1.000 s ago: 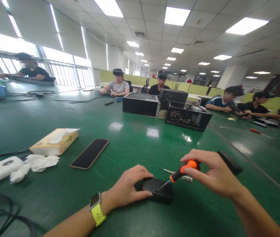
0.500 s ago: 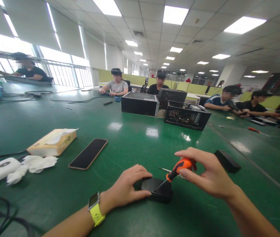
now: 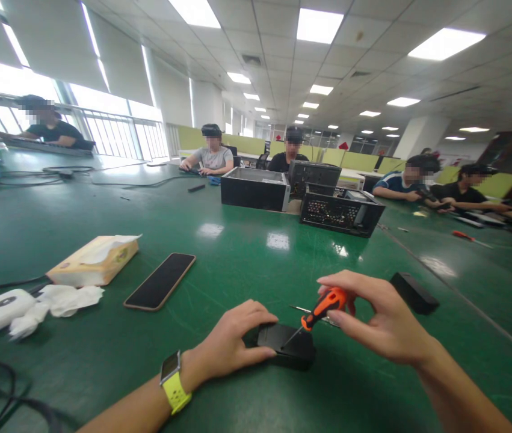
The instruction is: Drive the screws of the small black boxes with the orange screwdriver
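Fingers (image 3: 260, 315) of the left hand (image 3: 219, 347) bracket one end of a black box (image 3: 298, 350) on a green table (image 3: 219, 397), thumb along the near edge and the others curled at the far side, the box's left end held between them. Opposite, the right hand (image 3: 386, 319) pinches the orange-and-black handle of a screwdriver (image 3: 321, 310) between thumb and fingers, its shaft slanting down to the left. From my distant post, I see the tip meet the top of the box just beside the left thumb's end; how it seats there, I cannot quite make out. The box's right end extends past the left fingertips. Just beyond the box I spot a slim metal tool (image 3: 299, 308), partly hidden behind the handle. A second black box (image 3: 413, 293) rests past the right hand, while a phone (image 3: 160, 281) lies flat on the left, well apart from the fingers.
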Demonstrator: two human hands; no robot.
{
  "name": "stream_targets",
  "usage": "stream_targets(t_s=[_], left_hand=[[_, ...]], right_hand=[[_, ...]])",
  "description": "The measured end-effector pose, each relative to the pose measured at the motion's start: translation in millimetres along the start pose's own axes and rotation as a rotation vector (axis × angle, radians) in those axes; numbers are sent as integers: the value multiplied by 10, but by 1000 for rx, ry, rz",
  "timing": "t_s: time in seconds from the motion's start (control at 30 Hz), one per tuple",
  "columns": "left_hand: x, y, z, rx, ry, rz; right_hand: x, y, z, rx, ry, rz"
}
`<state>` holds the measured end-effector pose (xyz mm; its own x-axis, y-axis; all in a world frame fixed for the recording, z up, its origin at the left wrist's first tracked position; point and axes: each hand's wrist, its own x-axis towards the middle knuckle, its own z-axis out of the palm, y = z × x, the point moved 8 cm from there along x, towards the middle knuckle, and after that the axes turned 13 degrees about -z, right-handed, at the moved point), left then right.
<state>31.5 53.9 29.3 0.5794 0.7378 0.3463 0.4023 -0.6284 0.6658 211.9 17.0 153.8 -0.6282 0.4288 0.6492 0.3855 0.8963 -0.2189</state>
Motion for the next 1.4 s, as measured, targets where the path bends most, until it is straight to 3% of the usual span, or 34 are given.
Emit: stream_targets(t_s=[0.13,0.33,0.43,0.5,0.6,0.63,0.73,0.87,0.97,1.07,1.23,1.4], left_hand=[[5,0,-1,14,-4,-8],[10,3,1,15,-7,-11],[9,-2,3,18,-7,-18],[10,-5,4,22,-11,-27],[11,2,-6,23,-8,-31],[11,8,-10,23,-5,-29],[13,21,-17,26,-1,-25],[18,22,-13,22,-10,-32],[18,15,-10,18,-14,-34],[16,4,-9,23,-10,-34],[21,-16,5,42,-24,-61],[29,-11,9,43,-24,-70]], right_hand=[[-8,9,-50,-103,31,-13],[-4,9,-8,-3,-65,26],[-20,77,-47,-42,-36,34],[-74,287,-98,-49,50,101],[-315,890,-156,-52,234,373],[-423,1113,-107,-44,230,472],[-687,1576,93,-56,161,558],[-995,1860,344,-56,32,598],[-1084,1894,423,-64,-75,597],[-1020,1825,368,-139,-107,576],[-857,1482,526,-165,-269,495],[-931,1198,758,-114,-374,475]])
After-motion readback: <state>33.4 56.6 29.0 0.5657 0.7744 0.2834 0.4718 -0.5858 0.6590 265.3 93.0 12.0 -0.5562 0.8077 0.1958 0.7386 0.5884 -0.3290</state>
